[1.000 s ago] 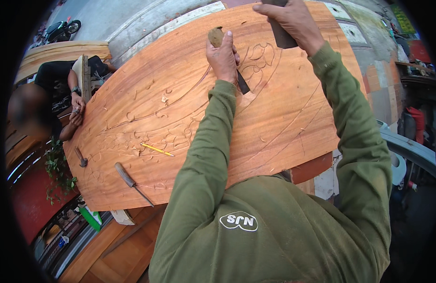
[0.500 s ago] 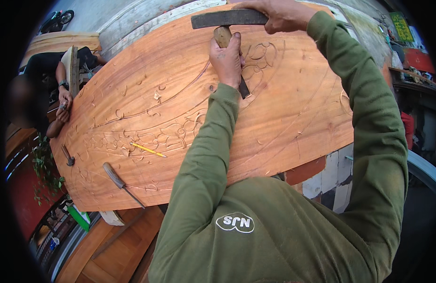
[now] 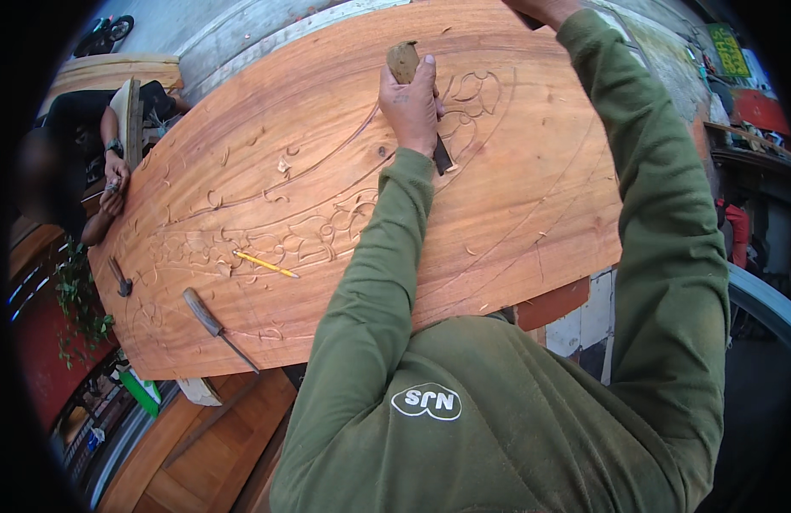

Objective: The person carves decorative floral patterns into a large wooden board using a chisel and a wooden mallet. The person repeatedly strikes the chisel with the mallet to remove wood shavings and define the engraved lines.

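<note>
Grey pavement (image 3: 190, 19) lies beyond the far edge of a broad reddish-brown wooden panel (image 3: 532, 214), which spreads out in front of the person. On it, the left hand (image 3: 409, 107) has its fingers curled closed around a chisel (image 3: 442, 156), the thumb lying up along the handle, whose rough wooden butt shows above the grip. The dark blade slants out below the hand, and its tip meets the wood beside a pale chip (image 3: 452, 169). The right hand (image 3: 553, 8) is raised at the upper edge of the view and mostly cut off; part of a dark block (image 3: 525, 17) shows at it, but how far its fingers are closed cannot be told.

Just past the left hand, a rounded petal motif (image 3: 475, 94) is cut into the panel. Left of the forearm runs a band of carved leaves and scrolls (image 3: 310, 235), with long curved lines above it and thin curled shavings (image 3: 283, 165) scattered around. A yellow pencil (image 3: 267, 264) lies across the carving. Nearer the body, a wooden-handled tool (image 3: 206, 313) with a slim metal shaft rests at a slant, and a short tool with a dark head (image 3: 122, 280) lies near the left end. Past that end, another person's hands (image 3: 115, 186) are together at the panel's edge, near green leaves (image 3: 77, 295).
</note>
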The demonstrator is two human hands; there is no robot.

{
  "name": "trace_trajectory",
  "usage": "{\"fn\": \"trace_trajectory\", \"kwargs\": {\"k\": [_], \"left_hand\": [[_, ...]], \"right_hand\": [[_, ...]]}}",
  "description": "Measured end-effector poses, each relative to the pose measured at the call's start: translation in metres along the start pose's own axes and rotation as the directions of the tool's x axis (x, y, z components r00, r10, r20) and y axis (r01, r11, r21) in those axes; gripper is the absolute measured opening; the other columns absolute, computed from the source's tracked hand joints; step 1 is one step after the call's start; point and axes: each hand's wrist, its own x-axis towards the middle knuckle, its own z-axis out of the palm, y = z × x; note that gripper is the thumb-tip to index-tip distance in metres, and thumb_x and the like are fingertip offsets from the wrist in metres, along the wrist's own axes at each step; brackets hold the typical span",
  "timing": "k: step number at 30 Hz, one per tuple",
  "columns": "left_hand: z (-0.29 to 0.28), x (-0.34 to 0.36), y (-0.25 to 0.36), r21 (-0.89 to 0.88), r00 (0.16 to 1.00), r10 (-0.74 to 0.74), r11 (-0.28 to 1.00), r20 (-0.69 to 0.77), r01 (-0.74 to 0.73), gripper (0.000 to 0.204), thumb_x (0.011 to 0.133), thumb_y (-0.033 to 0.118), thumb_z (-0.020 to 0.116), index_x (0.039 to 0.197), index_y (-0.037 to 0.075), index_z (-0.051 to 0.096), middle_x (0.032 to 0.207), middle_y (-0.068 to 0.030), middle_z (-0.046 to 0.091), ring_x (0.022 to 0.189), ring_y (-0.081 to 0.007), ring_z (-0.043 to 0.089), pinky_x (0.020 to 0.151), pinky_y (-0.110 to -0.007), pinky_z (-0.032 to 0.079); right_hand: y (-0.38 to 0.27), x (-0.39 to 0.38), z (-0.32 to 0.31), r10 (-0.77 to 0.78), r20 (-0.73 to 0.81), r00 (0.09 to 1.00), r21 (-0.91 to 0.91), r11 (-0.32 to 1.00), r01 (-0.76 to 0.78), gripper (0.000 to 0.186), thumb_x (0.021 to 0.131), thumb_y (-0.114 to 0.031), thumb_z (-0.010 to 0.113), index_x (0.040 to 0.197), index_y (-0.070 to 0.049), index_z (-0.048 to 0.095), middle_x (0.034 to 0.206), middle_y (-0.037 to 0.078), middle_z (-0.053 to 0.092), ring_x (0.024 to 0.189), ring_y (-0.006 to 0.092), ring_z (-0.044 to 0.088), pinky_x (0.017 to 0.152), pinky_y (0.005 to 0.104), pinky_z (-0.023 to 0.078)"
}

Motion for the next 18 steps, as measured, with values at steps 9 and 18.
{"fn": "trace_trajectory", "kwargs": {"k": [9, 18], "left_hand": [[-0.004, -0.005, -0.001, -0.014, 0.999, 0.045, 0.999, 0.001, -0.045, 0.023, 0.101, 0.016, 0.077, 0.108, 0.006, 0.058, 0.070, 0.0006, 0.058, 0.046, -0.0069, 0.051, 0.039, -0.025, 0.041], [0.000, -0.009, -0.002, 0.035, 0.995, 0.103, 0.994, -0.014, -0.102, 0.025, 0.101, 0.020, 0.079, 0.102, 0.010, 0.056, 0.066, -0.0004, 0.056, 0.043, -0.0081, 0.049, 0.037, -0.024, 0.038]], "right_hand": [[-0.023, -0.014, -0.004, 0.119, 0.342, 0.932, -0.265, 0.964, -0.026, 0.085, 0.078, -0.009, 0.075, 0.159, -0.019, 0.051, 0.123, 0.029, 0.072, 0.121, 0.0448, 0.068, 0.100, 0.0489, 0.055], [-0.010, -0.028, 0.011, -0.058, 0.308, 0.950, -0.135, 0.985, 0.104, 0.088, 0.077, 0.001, 0.069, 0.161, -0.016, 0.050, 0.127, 0.027, 0.073, 0.120, 0.0419, 0.070, 0.101, 0.0472, 0.056]]}}
